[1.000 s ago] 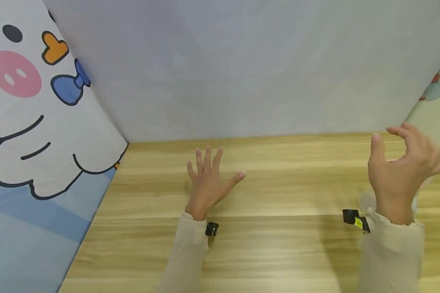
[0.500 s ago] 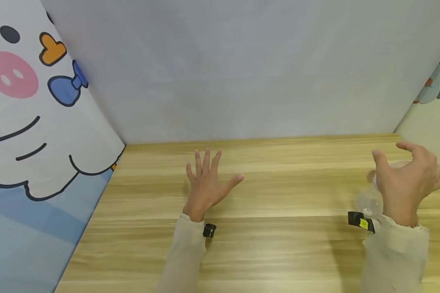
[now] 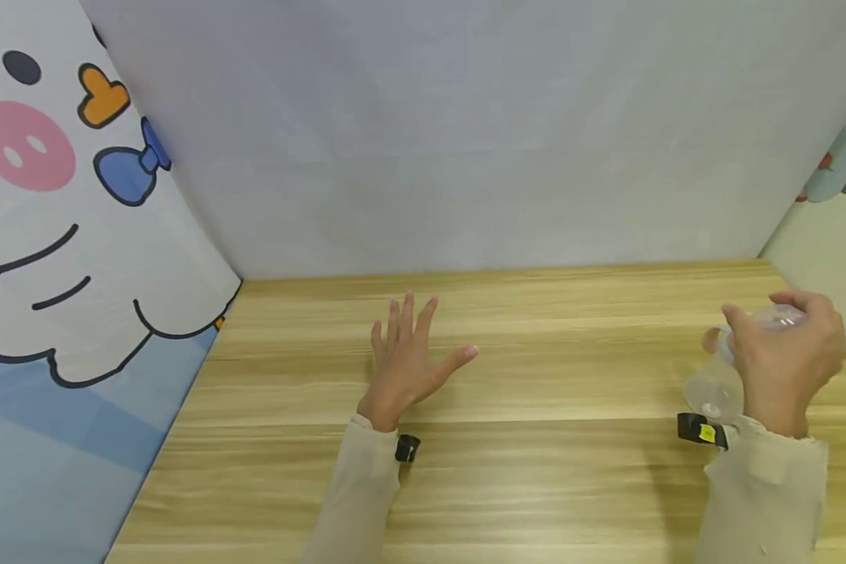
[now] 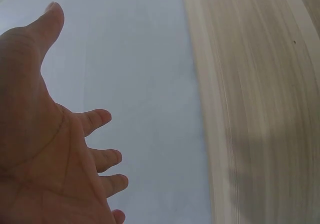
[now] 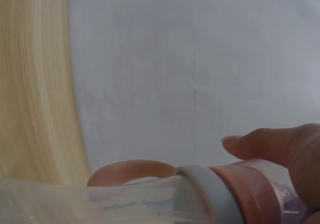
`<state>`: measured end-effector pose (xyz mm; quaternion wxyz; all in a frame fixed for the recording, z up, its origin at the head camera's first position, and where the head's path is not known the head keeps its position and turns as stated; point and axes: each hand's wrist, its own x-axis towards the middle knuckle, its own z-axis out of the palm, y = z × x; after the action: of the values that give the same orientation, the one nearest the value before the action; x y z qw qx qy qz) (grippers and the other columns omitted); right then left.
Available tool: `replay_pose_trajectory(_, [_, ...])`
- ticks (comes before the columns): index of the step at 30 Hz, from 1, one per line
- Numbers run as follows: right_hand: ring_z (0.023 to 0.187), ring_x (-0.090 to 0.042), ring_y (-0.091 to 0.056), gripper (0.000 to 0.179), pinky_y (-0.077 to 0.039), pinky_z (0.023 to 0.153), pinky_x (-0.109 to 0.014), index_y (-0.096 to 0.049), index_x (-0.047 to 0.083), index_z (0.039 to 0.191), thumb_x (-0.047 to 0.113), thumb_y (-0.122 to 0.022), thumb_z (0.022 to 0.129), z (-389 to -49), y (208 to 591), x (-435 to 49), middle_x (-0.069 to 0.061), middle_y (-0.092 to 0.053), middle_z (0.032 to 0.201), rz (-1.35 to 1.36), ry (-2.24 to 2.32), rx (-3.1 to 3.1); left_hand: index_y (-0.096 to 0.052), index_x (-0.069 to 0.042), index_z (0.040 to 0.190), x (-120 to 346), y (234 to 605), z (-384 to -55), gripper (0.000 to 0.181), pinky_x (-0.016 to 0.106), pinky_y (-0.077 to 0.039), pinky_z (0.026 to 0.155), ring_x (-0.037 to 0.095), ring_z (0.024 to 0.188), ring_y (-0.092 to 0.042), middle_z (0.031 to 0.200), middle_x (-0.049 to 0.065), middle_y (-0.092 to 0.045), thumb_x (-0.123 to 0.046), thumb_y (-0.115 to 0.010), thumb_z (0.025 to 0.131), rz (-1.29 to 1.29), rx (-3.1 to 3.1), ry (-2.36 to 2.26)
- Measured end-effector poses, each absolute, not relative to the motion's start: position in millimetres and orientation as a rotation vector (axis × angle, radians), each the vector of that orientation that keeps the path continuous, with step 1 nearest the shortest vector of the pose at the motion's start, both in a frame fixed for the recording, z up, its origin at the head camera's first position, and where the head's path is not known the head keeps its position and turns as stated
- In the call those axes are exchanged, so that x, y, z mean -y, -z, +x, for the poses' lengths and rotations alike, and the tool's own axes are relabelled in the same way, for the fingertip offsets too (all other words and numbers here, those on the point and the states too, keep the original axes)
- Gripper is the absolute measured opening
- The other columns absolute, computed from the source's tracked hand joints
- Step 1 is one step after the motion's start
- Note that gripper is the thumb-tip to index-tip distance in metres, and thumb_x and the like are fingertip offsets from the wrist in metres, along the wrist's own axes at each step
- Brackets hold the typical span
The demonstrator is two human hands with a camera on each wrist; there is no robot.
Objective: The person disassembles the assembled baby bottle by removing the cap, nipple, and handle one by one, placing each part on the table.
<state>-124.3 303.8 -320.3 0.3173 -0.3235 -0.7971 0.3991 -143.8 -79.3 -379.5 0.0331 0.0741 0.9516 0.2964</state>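
Note:
In the head view, a clear baby bottle (image 3: 712, 392) stands on the wooden table at the right, partly behind my right hand (image 3: 789, 356). The right wrist view shows its pink handle (image 5: 132, 173), a pale ring (image 5: 205, 186), a pink collar (image 5: 250, 194) and a clear cap. My right hand arches around the capped top, thumb extended; the thumb tip stands a little off the cap. Contact of the other fingers is hidden. My left hand (image 3: 402, 376) holds nothing, with its fingers spread above the table left of centre; its palm shows in the left wrist view.
A pale grey cloth wall (image 3: 493, 157) rises behind the wood-grain table (image 3: 536, 486). On the left stands a cartoon-printed panel (image 3: 92, 274), with another printed panel (image 3: 839, 243) at the right. Dark straps sit near both wrists.
My right hand has come down and slightly right, onto the top of the bottle, which now shows more beside it. The left hand stays spread, shifted only slightly.

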Motion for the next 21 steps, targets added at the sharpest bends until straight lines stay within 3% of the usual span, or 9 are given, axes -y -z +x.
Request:
replay_pose_trajectory(3, [0.090,0.001,-0.049,0.037,-0.044,0.088,-0.020,-0.049,0.041,0.081,0.015,-0.075,0.077,-126,325,-305,0.028,-0.046,0.086,-0.817,-1.050,2.037,-0.010,-0.029,0.163,79,379,-143,0.098,0.062,0.010,0.124,0.035,0.159,0.011,0.171,0.007,0.010,-0.075,-0.054,0.089,0.245,-2.922,-0.921])
replay_pose_trajectory(6, [0.076,0.007,-0.042,0.036,-0.037,0.070,-0.014,-0.048,0.042,0.077,0.011,-0.066,0.075,-128,328,-302,0.028,-0.045,0.080,-0.768,-1.051,2.000,-0.012,-0.026,0.163,78,378,-142,0.099,0.063,0.009,0.124,0.036,0.158,0.011,0.171,0.009,0.008,-0.073,-0.057,0.088,0.257,-2.928,-0.941])
replay_pose_trajectory(13, [0.076,0.007,-0.047,0.036,-0.038,0.069,-0.015,-0.053,0.040,0.076,0.006,-0.065,0.074,-128,326,-292,0.028,-0.049,0.080,-0.620,-1.065,1.932,-0.013,-0.027,0.163,78,380,-140,0.100,0.063,0.009,0.123,0.035,0.158,0.015,0.171,0.009,0.008,-0.073,-0.059,0.087,0.255,-2.939,-0.928])
replay_pose_trajectory(21, [0.077,0.004,-0.054,0.023,-0.044,0.071,-0.014,-0.064,0.028,0.081,0.007,-0.071,0.075,-131,314,-275,0.024,-0.057,0.082,-0.490,-1.162,1.903,-0.012,-0.028,0.163,76,378,-140,0.100,0.062,0.011,0.123,0.032,0.157,0.018,0.172,0.008,0.008,-0.073,-0.060,0.087,0.266,-2.930,-0.933])
